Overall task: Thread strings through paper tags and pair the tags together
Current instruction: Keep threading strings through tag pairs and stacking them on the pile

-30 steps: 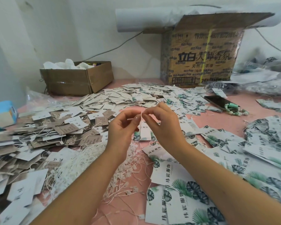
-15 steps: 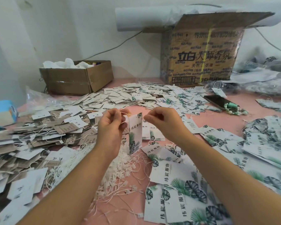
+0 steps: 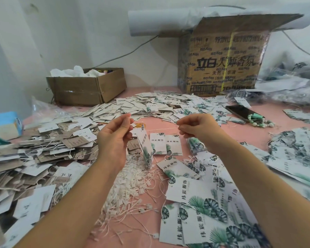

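Two bare forearms reach over a pink bench [image 3: 249, 133] strewn with paper tags, many cut off at the frame's edges, their smaller print too fine to read. A tall printed carton [image 3: 222, 65] at the back wall hides its contents; a low cardboard box [image 3: 89, 90] holds crumpled white material. The left grip [image 3: 115, 136] and right grip [image 3: 199, 127] each pinch an end of a thin string [image 3: 161, 129] stretched between them. A leaf-printed tag [image 3: 145, 147] hangs just beside the left grip, over a heap of loose strings [image 3: 132, 185].
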### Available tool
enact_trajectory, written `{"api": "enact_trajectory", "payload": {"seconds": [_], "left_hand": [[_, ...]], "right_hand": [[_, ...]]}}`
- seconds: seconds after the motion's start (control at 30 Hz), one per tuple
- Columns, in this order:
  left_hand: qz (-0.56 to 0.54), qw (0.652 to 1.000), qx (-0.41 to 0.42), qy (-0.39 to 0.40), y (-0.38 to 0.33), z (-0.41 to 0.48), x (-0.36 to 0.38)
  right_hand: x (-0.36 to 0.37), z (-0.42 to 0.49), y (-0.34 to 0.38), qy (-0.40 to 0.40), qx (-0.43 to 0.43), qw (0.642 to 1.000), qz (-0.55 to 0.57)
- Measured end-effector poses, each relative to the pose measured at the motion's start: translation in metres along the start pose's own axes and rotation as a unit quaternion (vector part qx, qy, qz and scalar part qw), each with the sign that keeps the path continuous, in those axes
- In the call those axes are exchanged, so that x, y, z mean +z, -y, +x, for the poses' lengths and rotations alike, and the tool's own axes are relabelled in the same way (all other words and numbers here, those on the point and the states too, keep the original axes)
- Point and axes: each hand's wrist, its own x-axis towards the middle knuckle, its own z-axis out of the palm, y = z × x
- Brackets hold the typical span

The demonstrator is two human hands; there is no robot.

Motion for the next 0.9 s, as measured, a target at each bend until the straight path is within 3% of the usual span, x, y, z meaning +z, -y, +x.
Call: {"api": "enact_trajectory", "payload": {"seconds": [0.27, 0.43, 0.73, 0.9], "left_hand": [[0.111, 0.988, 0.062, 0.086, 0.001, -0.014, 0.014], [0.147, 0.978, 0.091, 0.119, -0.002, -0.020, 0.020], [0.239, 0.954, 0.106, 0.149, -0.008, -0.024, 0.024], [0.230, 0.954, 0.109, 0.157, -0.012, -0.026, 0.026]], "right_hand": [[0.009, -0.007, 0.015, 0.039, -0.034, 0.992, 0.112], [0.015, -0.013, 0.025, 0.097, -0.044, 0.991, 0.086], [0.028, -0.024, 0.043, 0.079, -0.157, 0.984, 0.021], [0.028, -0.023, 0.042, 0.107, -0.138, 0.983, 0.049]]}}
